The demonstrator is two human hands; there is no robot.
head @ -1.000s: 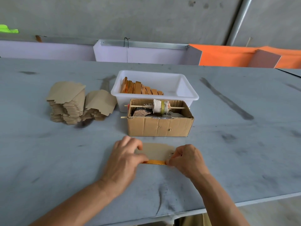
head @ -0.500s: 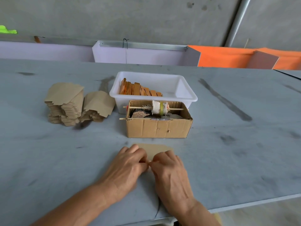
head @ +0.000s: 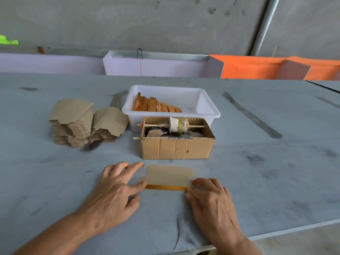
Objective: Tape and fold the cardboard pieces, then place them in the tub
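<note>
A grey table (head: 55, 190) is seen from above, with work judged to be partly done. A white tub (head: 206, 107) near the middle of the table already holds a leaning row of folded, orange-edged pieces (head: 156, 105), filling only its left part. To the left, well apart from the tub, a tall stack of flat cardboard pieces (head: 73, 124) is still waiting to be handled, so most of the job appears to be left. Just in front of the tub an open cardboard box (head: 176, 148) is set, with a roll of tape (head: 177, 125) hung on a stick across its top. One cardboard piece (head: 169, 176) lies flat on the table in front of the box, an orange tape strip (head: 165, 187) showing along its near edge; it is not yet folded. The left hand (head: 117, 192) is spread flat on the table, its fingers relaxed, one fingertip touching the piece's left end. The right hand (head: 211, 199) is laid flat with loosely bent fingers, its fingertips pressed at the piece's right end near the tape. Nothing is gripped by either hand.
</note>
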